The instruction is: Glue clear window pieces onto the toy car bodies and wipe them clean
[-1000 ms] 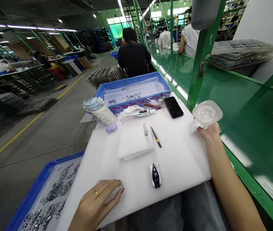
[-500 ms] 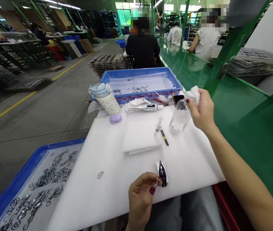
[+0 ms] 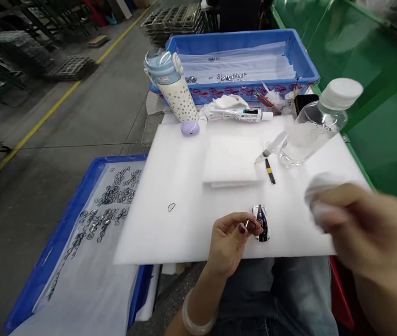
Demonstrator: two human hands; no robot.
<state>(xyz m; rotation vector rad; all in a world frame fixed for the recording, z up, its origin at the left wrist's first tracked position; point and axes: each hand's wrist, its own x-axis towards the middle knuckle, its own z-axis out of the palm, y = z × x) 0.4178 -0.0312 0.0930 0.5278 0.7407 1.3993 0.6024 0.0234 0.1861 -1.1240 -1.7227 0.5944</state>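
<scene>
My left hand (image 3: 226, 245) pinches a small dark, shiny piece (image 3: 250, 225) between thumb and fingertips. Just beyond those fingers a white-and-black model car (image 3: 262, 226) lies on the white foam sheet (image 3: 184, 233). A crumpled white cloth (image 3: 319, 193) is gripped in my right hand (image 3: 369, 228), which is blurred at the right. Behind it a clear bottle with a white cap (image 3: 306, 135) leans to the right, partly filled with liquid. Beside the bottle are a syringe (image 3: 271, 147) and a slim black tool with a yellow band (image 3: 270, 171).
A folded white foam pad (image 3: 233, 158), a thin dark loop (image 3: 171, 207), a purple case (image 3: 190, 128), a dotted tumbler (image 3: 177, 95) and a tube (image 3: 250, 115) are on the sheet. Blue trays (image 3: 303, 56) with small dark rings stand behind and at left (image 3: 96, 163).
My right hand has come away from the bottle, down and toward me, with the cloth. The bottle now tilts, its cap uncovered. My left hand keeps its pinch; the view has tipped downward.
</scene>
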